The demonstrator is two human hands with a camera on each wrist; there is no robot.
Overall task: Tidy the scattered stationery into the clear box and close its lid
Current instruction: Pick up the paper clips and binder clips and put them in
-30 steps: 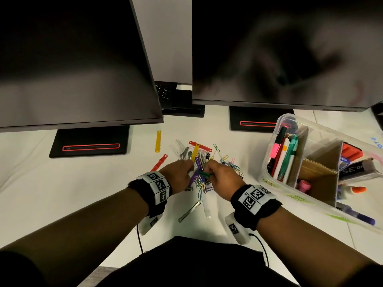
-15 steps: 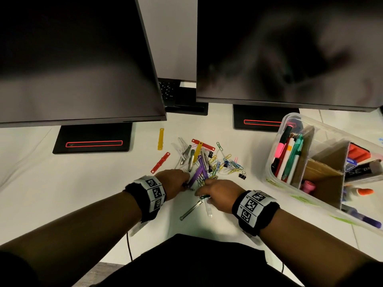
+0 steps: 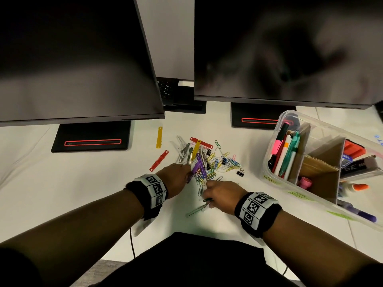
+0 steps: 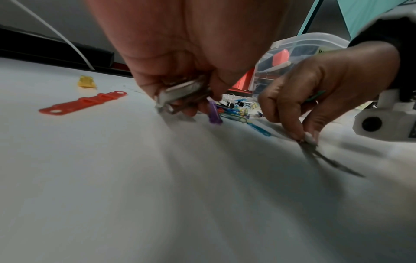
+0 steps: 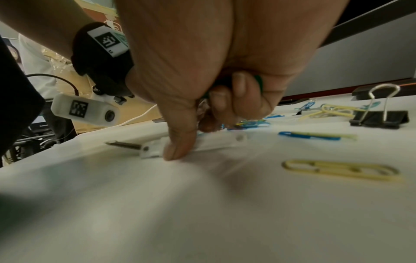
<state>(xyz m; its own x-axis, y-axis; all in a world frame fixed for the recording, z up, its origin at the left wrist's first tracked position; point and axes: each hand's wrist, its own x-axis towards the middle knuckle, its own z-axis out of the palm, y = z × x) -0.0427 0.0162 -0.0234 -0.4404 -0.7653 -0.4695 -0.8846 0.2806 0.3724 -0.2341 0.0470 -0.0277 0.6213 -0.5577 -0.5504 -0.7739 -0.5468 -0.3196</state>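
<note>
A clear box (image 3: 267, 170) with card dividers, pens and markers stands open at the right. Coloured paper clips (image 3: 226, 164) and fastener strips lie scattered mid-desk. My left hand (image 3: 187, 175) grips a bundle of metal strips (image 4: 182, 94) and a purple strip (image 4: 213, 113) at the pile's left edge. My right hand (image 3: 207, 200) is at the pile's near edge, fingers curled round a green plastic piece (image 5: 258, 83). Its thumb (image 5: 178, 151) presses a white strip (image 5: 150, 151) lying on the desk beside a thin metal strip (image 3: 195, 210).
A red strip (image 3: 159, 160) and a yellow strip (image 3: 159, 134) lie left of the pile, and a black binder clip (image 3: 240, 172) lies to its right. Two monitors on black stands (image 3: 91, 139) overhang the back of the white desk. No lid is in view.
Both hands have drawn back from the pile's middle toward me. The right hand has dropped onto the strips at the near edge, with the green piece still in it.
</note>
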